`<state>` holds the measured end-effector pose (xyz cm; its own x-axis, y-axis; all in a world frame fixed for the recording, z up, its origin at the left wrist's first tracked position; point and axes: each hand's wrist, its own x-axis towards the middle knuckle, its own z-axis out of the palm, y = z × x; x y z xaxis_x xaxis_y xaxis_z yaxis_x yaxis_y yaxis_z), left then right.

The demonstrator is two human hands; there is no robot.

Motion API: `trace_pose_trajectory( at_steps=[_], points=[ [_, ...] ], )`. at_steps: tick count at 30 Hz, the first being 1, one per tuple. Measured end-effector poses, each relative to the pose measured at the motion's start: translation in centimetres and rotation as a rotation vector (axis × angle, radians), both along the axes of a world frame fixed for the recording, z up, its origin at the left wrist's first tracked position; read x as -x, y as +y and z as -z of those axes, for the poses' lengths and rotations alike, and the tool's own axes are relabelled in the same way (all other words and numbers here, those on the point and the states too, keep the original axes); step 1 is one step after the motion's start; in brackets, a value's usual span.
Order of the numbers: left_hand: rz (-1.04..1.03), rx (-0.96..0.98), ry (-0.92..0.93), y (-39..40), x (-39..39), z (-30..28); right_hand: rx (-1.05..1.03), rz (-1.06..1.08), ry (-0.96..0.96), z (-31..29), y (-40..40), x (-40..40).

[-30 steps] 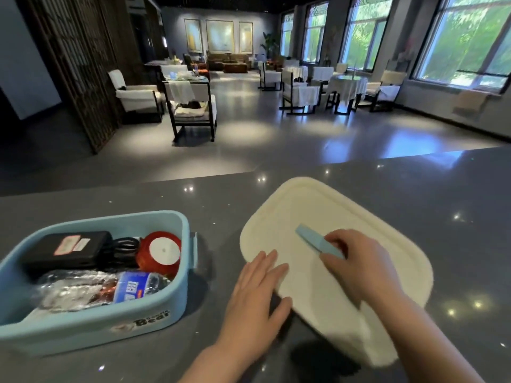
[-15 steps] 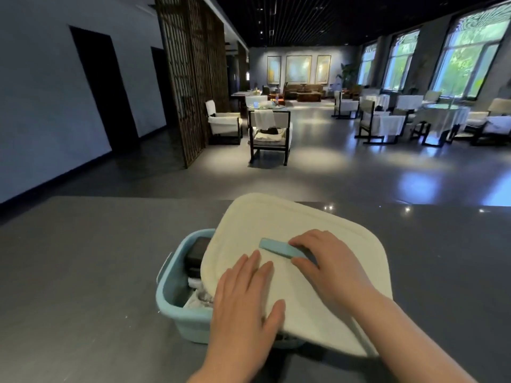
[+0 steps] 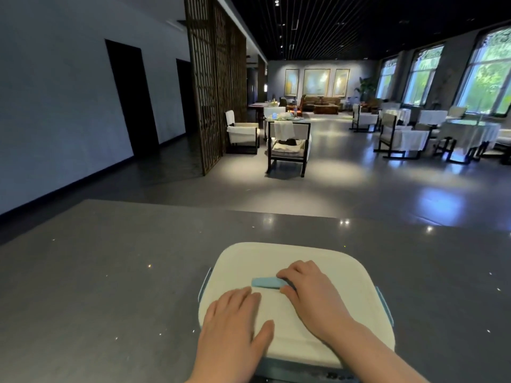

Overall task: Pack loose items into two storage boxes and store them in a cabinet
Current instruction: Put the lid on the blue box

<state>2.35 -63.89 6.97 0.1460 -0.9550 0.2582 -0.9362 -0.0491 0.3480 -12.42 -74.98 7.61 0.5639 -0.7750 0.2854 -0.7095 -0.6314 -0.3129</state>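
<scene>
A cream lid (image 3: 326, 261) lies flat on the light blue storage box (image 3: 385, 302), covering it so that only the box's side clips and front rim show. My right hand (image 3: 309, 294) grips the lid's small blue handle (image 3: 265, 282) at its right end. My left hand (image 3: 235, 324) rests flat on the near left part of the lid, fingers straight. The packed items inside are hidden.
The box stands on a dark grey speckled counter (image 3: 110, 272) whose far edge runs across the middle of the view. Beyond it lie a polished floor, a dark-framed chair (image 3: 287, 145), more white chairs and tables, a wooden lattice screen (image 3: 215, 78).
The lid went from lying on the counter beside the open box, to tilted over it, to flat on top. Both hands travelled left with it.
</scene>
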Motion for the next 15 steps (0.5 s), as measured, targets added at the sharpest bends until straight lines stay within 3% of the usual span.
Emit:
trace_pose_trajectory(
  at_steps=[4, 6, 11, 15],
  points=[
    [0.012, -0.101, 0.011, -0.1, 0.2, -0.7, -0.038, 0.039, -0.07, 0.4, 0.5, 0.3],
    [0.084, -0.049, 0.026, -1.1, 0.8, -0.4, -0.037, 0.062, -0.086, 0.4, 1.0, 0.9],
    [0.246, -0.017, 0.052, -5.1, 4.8, -1.2, 0.21, 0.469, -0.015, 1.5, 1.6, 6.0],
    [0.37, -0.099, -0.029, -7.3, 7.8, -0.4, -0.125, 0.701, -0.198, 1.9, 2.5, 9.6]
  ],
)
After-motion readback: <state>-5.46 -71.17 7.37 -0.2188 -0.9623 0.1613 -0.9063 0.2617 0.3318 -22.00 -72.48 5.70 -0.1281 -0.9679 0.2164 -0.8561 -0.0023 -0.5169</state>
